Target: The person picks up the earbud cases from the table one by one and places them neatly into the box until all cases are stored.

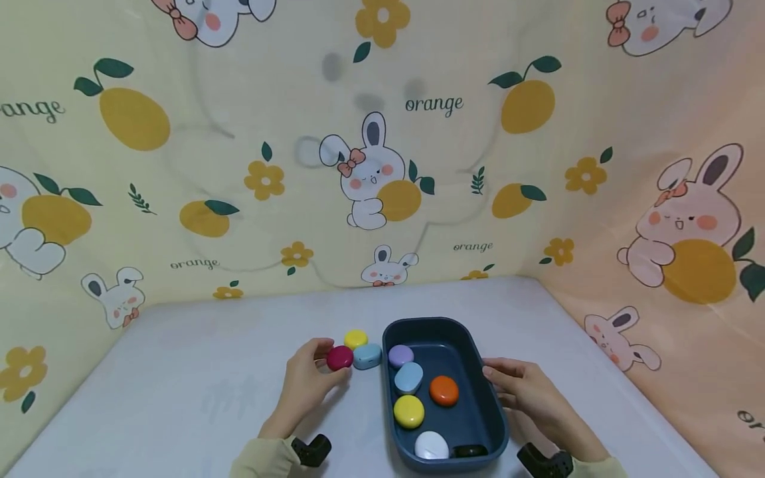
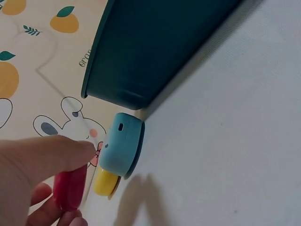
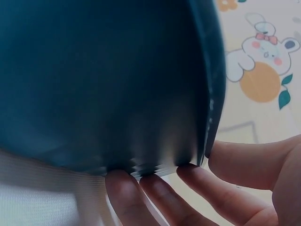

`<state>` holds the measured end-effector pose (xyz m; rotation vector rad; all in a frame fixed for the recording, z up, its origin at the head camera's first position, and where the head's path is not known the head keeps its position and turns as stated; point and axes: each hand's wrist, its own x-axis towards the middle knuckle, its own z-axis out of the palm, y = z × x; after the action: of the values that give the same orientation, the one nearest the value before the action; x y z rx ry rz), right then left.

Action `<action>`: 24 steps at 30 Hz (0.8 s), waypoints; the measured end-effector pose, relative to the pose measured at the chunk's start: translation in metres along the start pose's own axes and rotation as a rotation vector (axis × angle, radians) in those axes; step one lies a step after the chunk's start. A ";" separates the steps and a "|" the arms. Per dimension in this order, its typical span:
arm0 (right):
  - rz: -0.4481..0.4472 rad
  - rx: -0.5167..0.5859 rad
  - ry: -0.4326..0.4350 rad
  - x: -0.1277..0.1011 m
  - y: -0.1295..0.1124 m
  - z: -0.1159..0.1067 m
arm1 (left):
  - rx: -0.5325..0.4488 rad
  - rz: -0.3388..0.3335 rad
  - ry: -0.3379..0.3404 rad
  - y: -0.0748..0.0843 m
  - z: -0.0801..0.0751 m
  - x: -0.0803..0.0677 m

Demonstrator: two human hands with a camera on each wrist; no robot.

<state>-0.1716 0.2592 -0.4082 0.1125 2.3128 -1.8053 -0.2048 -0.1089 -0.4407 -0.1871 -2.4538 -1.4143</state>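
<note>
A glossy red round disc (image 1: pixel 340 358) is pinched between the thumb and fingers of my left hand (image 1: pixel 307 376), above the white table. Just right of it, a light blue rounded disc (image 1: pixel 367 356) stands beside a yellow disc (image 1: pixel 356 339). The left wrist view shows a small dark slot in the side of that blue piece (image 2: pixel 123 143). My right hand (image 1: pixel 532 392) grips the right side of a dark blue tray (image 1: pixel 487 411). In the right wrist view, its thumb meets the rim and several fingertips (image 3: pixel 123 186) touch the outer wall.
Inside the tray lie purple (image 1: pixel 401 356), light blue (image 1: pixel 409 378), yellow (image 1: pixel 409 411), orange (image 1: pixel 444 391) and white discs (image 1: pixel 431 445), plus a black one (image 1: pixel 470 451) on edge. Behind the white table (image 1: pixel 197 398) hangs a cloth (image 1: pixel 287 79) printed with rabbits and oranges.
</note>
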 end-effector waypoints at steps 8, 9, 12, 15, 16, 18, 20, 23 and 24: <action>0.016 0.017 0.008 0.000 -0.001 -0.001 | -0.027 0.012 0.019 0.003 0.000 0.000; 0.018 0.019 0.007 0.000 -0.001 0.000 | -0.028 0.017 0.019 0.003 0.000 0.000; 0.025 0.020 0.011 0.001 -0.001 0.001 | -0.032 0.029 0.027 0.004 -0.002 0.001; 0.023 0.019 0.014 0.002 -0.002 0.002 | -0.043 0.042 0.033 0.008 -0.004 0.002; 0.022 0.018 0.016 0.002 -0.002 0.002 | -0.046 0.045 0.035 0.009 -0.004 0.002; 0.016 0.017 0.015 0.003 -0.002 0.003 | -0.052 0.050 0.040 0.011 -0.005 0.002; 0.014 0.016 0.010 0.003 -0.003 0.002 | -0.058 0.047 0.044 0.012 -0.005 0.002; 0.015 0.012 0.010 0.002 -0.003 0.002 | -0.070 0.055 0.045 0.014 -0.004 0.001; 0.010 0.004 0.003 0.001 -0.002 0.001 | -0.074 0.058 0.044 0.014 -0.004 0.001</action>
<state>-0.1733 0.2576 -0.4066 0.1273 2.3061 -1.8063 -0.2014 -0.1050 -0.4267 -0.2389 -2.3439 -1.4697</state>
